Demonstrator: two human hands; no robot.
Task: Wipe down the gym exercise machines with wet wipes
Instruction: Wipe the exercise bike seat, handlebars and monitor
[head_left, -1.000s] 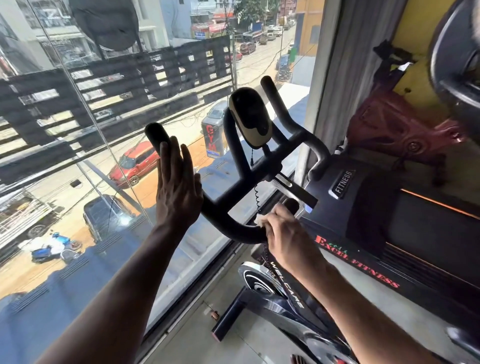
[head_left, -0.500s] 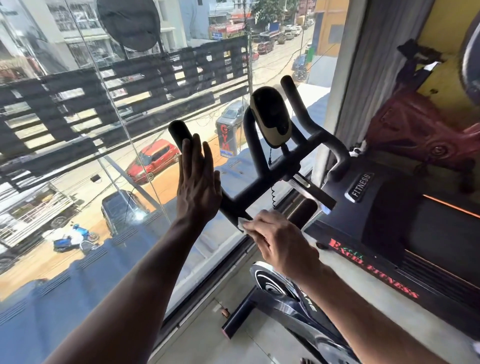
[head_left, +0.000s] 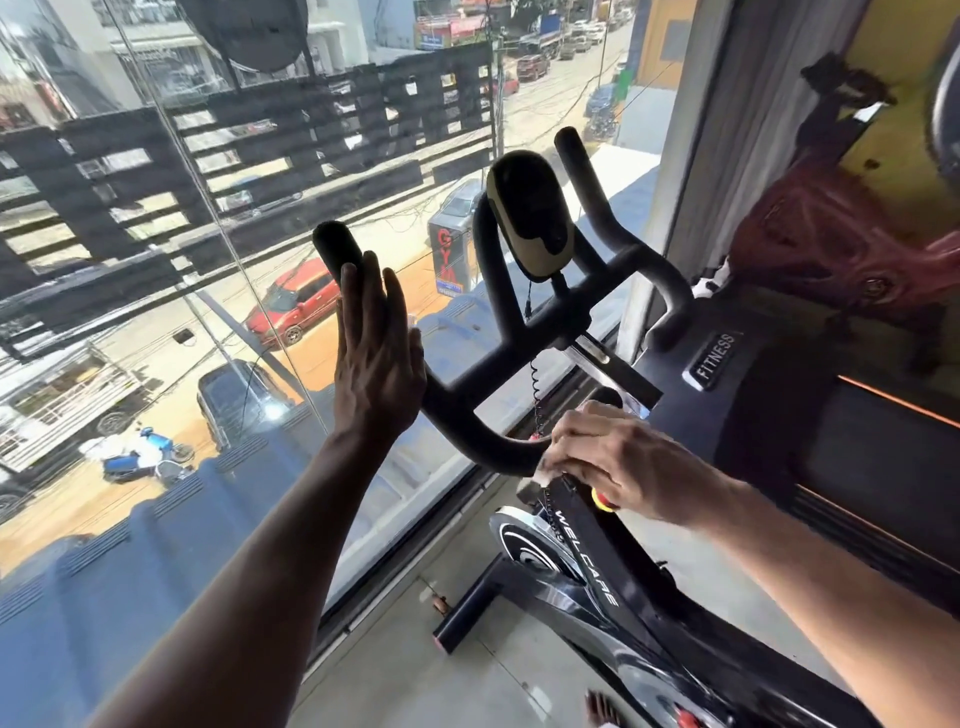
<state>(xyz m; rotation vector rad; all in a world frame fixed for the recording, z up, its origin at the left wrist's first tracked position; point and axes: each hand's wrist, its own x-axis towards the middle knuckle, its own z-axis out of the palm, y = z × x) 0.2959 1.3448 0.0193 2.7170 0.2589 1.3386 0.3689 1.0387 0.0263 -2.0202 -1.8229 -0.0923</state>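
The exercise bike (head_left: 587, 561) stands on a pale grey tiled floor (head_left: 405, 670), its nose close to a floor-to-ceiling glass wall (head_left: 156, 322); its black handlebar (head_left: 498, 353) rises toward the glass, with a black-and-tan console (head_left: 530, 218) mounted above the crossbar and a coiled cable hanging below it. The left hand (head_left: 376, 348) is flat, fingers straight and close together, palm laid against the handlebar's left arm just below its rounded end grip; whether it presses or only touches cannot be told. The right hand (head_left: 613, 462) is curled at the lower bend of the handlebar, where the bar meets the frame, fingers pinching a white wet wipe (head_left: 543, 474) against the metal; only a small corner of the wipe shows beneath the fingers, and a red-and-yellow knob (head_left: 601, 502) peeks out just under the hand. The frame below carries the white lettering WELCARE beside a black-and-white flywheel (head_left: 524, 545). To the right of the bike lies a dark treadmill (head_left: 810, 415) with a FITNESS badge; beyond that, against a yellow wall (head_left: 904, 47), sits a red machine (head_left: 826, 249). Through the glass beyond the bike: a sunlit street, a red car (head_left: 293, 306), a blue scooter, dark slatted signage.
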